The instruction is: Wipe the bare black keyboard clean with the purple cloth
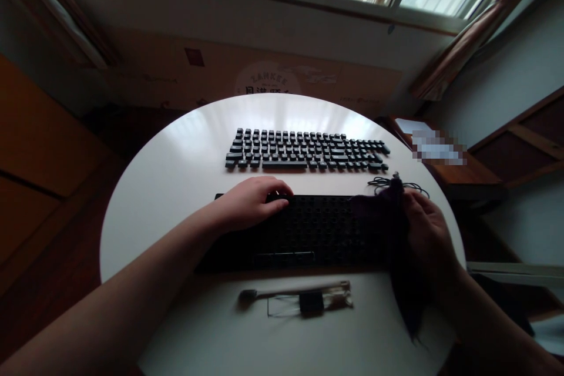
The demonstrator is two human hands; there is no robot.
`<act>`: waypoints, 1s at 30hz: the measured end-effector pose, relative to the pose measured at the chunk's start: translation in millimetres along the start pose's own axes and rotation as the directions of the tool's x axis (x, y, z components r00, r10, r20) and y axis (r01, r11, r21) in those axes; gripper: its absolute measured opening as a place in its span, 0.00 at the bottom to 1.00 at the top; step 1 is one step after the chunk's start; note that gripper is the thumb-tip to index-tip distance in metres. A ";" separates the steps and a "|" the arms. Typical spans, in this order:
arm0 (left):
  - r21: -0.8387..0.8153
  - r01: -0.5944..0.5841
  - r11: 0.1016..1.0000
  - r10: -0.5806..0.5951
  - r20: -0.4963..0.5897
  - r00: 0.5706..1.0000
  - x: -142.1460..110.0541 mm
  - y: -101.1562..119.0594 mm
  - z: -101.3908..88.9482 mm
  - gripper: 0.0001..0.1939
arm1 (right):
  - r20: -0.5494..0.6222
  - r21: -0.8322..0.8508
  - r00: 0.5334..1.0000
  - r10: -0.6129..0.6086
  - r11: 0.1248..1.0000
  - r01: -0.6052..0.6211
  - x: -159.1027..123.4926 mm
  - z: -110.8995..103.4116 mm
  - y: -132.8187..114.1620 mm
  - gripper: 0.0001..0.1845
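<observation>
A black keyboard base, its keycaps off except for a long bar along the near edge, lies across the white round table. Over its far edge curl the fingers of my left hand, with the thumb on top, gripping it. My right hand pinches a dark cloth that hangs over the keyboard's right end and down toward the table's near side. The cloth hides that end of the keyboard. Behind the base, the removed black keycaps stand in rows in keyboard order.
Nearest me on the table lie a small brush with dark bristles and a wire-ended tool with a black handle. A coiled black cable sits by the right hand. Beyond the table's right edge is a wooden stand.
</observation>
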State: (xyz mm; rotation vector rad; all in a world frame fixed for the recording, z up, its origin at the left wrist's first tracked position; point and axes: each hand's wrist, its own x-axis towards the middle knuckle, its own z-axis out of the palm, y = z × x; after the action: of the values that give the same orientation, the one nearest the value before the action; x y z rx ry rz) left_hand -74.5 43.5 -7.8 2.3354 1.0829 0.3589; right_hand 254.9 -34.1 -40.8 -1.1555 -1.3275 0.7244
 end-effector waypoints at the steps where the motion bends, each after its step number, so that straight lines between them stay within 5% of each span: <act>1: -0.005 -0.002 1.000 0.001 -0.001 1.000 -0.3 0.5 -0.4 0.13 | -0.005 -0.035 0.999 -0.044 0.998 0.043 -0.5 -0.7 -1.9 0.10; 3: -0.014 -0.003 1.000 0.003 -0.003 1.000 -0.8 1.4 -0.8 0.13 | 0.061 -0.117 0.985 -0.162 0.979 0.168 -1.3 1.3 -9.1 0.07; 5: -0.016 -0.005 1.000 0.005 -0.002 1.000 -1.3 1.7 -0.4 0.12 | 0.260 -0.185 0.919 -0.298 0.918 0.350 -2.1 9.8 -19.3 0.06; 6: -0.014 -0.009 1.000 0.009 -0.005 1.000 -1.5 1.6 0.0 0.12 | 0.395 -0.208 0.844 -0.362 0.860 0.467 -2.6 16.3 -24.6 0.06; 10: -0.013 -0.028 1.000 0.028 -0.030 0.999 -1.8 0.4 1.6 0.12 | 0.839 -0.187 0.384 -0.385 0.459 0.868 -5.9 45.5 -37.7 0.09; 12: -0.020 -0.035 0.999 0.035 -0.038 0.999 -1.8 -0.2 1.9 0.12 | 0.889 -0.173 0.302 -0.343 0.359 0.917 -7.7 53.9 -37.8 0.10; 17: -0.027 -0.041 0.999 0.040 -0.026 0.999 -1.6 -0.6 2.3 0.12 | 0.854 -0.233 0.390 -0.343 0.418 0.878 -12.5 53.6 -31.2 0.10; 23: -0.019 -0.039 0.999 0.039 -0.023 0.999 -1.2 -0.4 3.0 0.11 | 0.864 -0.180 0.379 -0.331 0.501 0.847 -15.8 54.7 -27.2 0.08; 30: -0.019 -0.041 0.999 0.041 -0.034 0.999 -1.8 -1.7 3.9 0.11 | 0.785 -0.245 0.500 -0.366 0.559 0.792 -18.8 52.9 -22.0 0.08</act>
State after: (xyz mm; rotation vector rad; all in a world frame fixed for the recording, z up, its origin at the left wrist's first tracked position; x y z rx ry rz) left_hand -75.0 41.7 -12.0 2.3452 1.0439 0.4233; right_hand 196.4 -46.7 -34.1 -0.7327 -2.5683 0.1197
